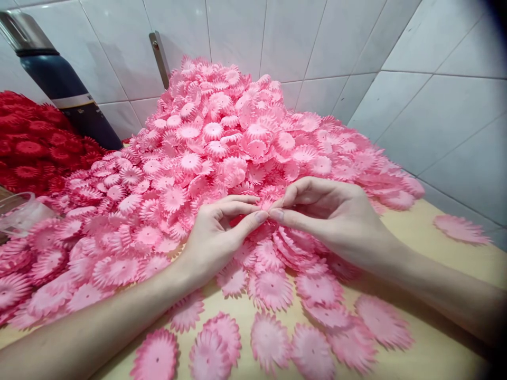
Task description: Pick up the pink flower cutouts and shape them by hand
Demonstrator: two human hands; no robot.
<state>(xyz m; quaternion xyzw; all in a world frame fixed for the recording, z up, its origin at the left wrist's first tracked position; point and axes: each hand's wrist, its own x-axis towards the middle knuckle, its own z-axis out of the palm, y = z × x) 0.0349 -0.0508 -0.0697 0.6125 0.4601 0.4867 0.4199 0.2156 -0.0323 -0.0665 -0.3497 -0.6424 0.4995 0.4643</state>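
Observation:
My left hand (222, 232) and my right hand (336, 216) meet in front of a big heap of pink artificial flower petal layers (214, 132). Thumb and forefinger of each hand are pinched together, the two thumb tips almost touching. Between the fingertips shows a small pink flower petal layer (266, 202), partly covered by the fingers. Just below the hands, more pink layers overlap in a loose stack (295, 248). Several single layers, round with fringed edges and a tiny centre hole, lie flat nearer to me, such as one pale pink layer (270, 340).
A dark blue flask (75, 89) with a metal cap stands at the back left, beside a heap of red petal layers (31, 142). At the left edge is a clear plastic cup (24, 216). White wall tiles (237, 31) enclose the yellowish tabletop (420, 237) behind and right.

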